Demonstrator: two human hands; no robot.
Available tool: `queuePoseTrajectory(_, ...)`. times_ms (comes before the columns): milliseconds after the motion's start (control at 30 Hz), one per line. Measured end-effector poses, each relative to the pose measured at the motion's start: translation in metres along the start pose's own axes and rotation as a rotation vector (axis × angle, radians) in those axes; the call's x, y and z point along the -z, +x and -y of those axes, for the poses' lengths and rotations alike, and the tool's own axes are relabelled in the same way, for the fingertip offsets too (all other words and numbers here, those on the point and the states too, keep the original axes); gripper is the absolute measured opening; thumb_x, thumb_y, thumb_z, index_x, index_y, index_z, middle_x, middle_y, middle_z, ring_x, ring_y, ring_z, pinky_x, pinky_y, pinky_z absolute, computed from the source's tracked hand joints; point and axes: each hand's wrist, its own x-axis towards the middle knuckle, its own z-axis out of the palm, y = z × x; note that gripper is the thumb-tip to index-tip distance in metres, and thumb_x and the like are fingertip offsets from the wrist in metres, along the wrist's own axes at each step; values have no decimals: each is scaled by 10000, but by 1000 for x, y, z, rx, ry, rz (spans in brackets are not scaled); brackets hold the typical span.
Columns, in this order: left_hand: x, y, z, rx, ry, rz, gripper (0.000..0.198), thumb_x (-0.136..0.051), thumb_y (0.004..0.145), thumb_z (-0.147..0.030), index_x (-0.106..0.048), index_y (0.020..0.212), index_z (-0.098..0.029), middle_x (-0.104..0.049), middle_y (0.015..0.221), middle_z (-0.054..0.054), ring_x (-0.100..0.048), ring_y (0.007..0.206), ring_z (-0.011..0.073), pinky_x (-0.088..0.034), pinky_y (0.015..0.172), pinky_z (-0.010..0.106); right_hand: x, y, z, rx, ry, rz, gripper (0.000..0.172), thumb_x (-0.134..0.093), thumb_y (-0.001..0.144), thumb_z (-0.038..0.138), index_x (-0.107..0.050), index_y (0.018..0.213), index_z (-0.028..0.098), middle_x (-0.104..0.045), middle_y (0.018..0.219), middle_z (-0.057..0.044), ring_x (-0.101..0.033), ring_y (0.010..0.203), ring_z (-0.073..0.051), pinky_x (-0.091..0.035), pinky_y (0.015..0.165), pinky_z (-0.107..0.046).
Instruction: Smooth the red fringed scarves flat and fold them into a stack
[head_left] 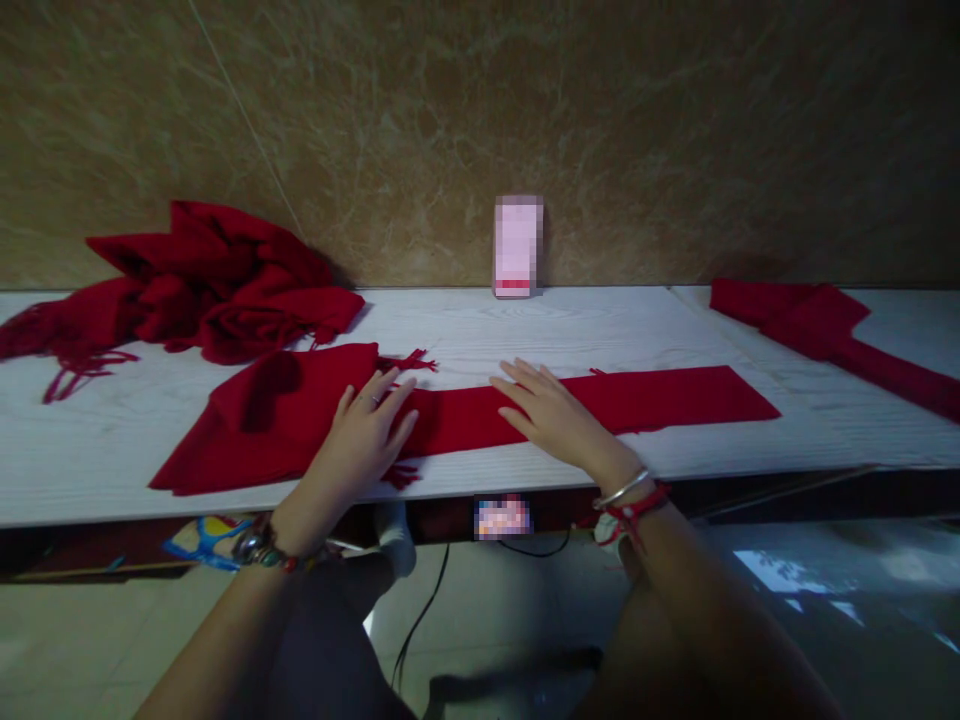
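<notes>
A brown marbled wall (480,130) is rising behind the white wood-grain counter (622,330), which is running across the whole view. On the counter's middle stretch, close to its near edge, a red fringed scarf (457,415) is lying lengthwise: its left part is spreading broad and layered, while the rest is forming a narrow, straight band. Further left, a crumpled red fringed cloth (225,290) is slumping near the wall, and on the far right a folded red strip (817,320) is lying at a slant.

Both hands are resting palm-down on the scarf. The left grip (360,425) is spreading its fingers where the broad part is meeting the band; the right grip (555,415) is lying flat on the band with fingers extended. Neither is pinching anything.

By the look of it, the band is nearing tidy, its long edges running fairly straight; the broad left part is seeming less finished, and the crumpled cloth is remaining wholly unfolded.

Between the two, a blurred pink object (517,245) is standing against the wall, and loose fringe (420,360) is poking out beside the left grip.
</notes>
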Motion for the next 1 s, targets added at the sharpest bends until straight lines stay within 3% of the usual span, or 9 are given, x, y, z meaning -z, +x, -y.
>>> queuePoseTrajectory(100,-11,-4,-2,-53,126,89,455,-316,935,-301,-521,1319,-167,-471,1408,153,-386,1334,318,-280,1079,583,-9,7,11,68,11,83,418,-402,942,284,-500,1346,237,-463,1440,-56,-375,1350,-204,-324,1109,-438)
queuePoseTrajectory(200,-10,-5,-7,-66,178,151,467,-308,942,-291,-494,1347,-153,-464,1412,151,-368,1344,316,-268,1087,572,-11,6,10,51,9,110,420,-400,947,296,-494,1351,236,-458,1442,-52,-383,1345,-202,-334,1106,-433)
queuePoseTrajectory(433,-3,-3,-11,-35,170,223,476,-294,946,-276,-463,1369,-135,-418,1446,158,-336,1359,328,-233,1094,579,7,-10,-2,56,-2,70,400,-477,909,276,-560,1293,201,-485,1421,-62,-395,1337,-213,-327,1116,-420)
queuePoseTrajectory(633,-13,10,-26,-125,80,267,489,-283,947,-300,-420,1401,-184,-345,1496,136,-313,1372,320,-268,1082,552,19,-30,-1,62,-63,136,371,-495,873,181,-619,1222,161,-611,1287,-92,-543,1209,-222,-425,1051,-405)
queuePoseTrajectory(800,-9,36,-51,-223,-21,437,524,-310,946,-371,-342,1445,-213,-217,1544,134,-223,1400,353,-263,1084,548,24,-38,6,103,-124,128,375,-451,853,45,-651,1154,145,-665,1199,-102,-601,1117,-207,-494,962,-368)
queuePoseTrajectory(1000,-1,58,-69,-200,-5,656,616,-352,931,-475,-188,1489,-271,-29,1577,77,-44,1428,357,-158,1121,551,30,-33,17,97,-181,162,301,-480,860,19,-648,1099,93,-687,1102,-140,-639,937,-213,-530,729,-328)
